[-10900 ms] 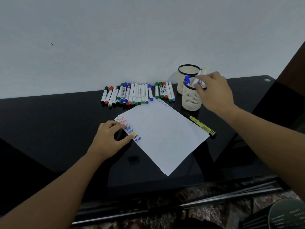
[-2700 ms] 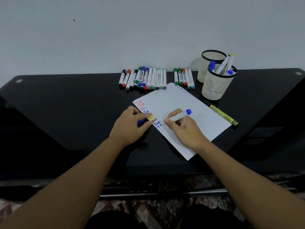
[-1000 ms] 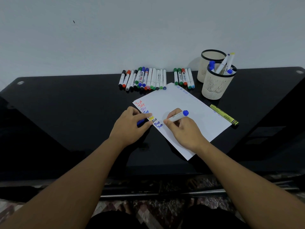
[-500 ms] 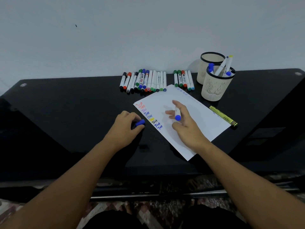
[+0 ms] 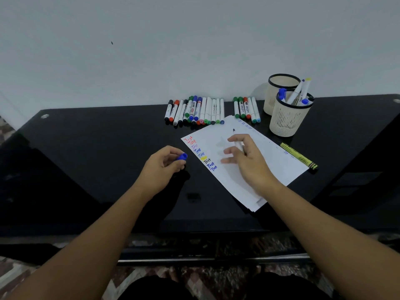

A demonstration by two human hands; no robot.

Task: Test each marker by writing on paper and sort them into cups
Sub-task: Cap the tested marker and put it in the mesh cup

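On the black table (image 5: 91,152) a stack of white paper (image 5: 270,161) lies angled at centre-right, with rows of markers (image 5: 194,111) beyond it and two mesh cups (image 5: 287,118) at far right, the nearer holding several. Above the paper the right hand (image 5: 246,161) pinches an uncapped marker (image 5: 238,144) between thumb and forefinger, tip pointing away, other fingers spread. Left of the paper, the left hand (image 5: 162,167) pinches its blue cap (image 5: 181,157) in curled fingertips.
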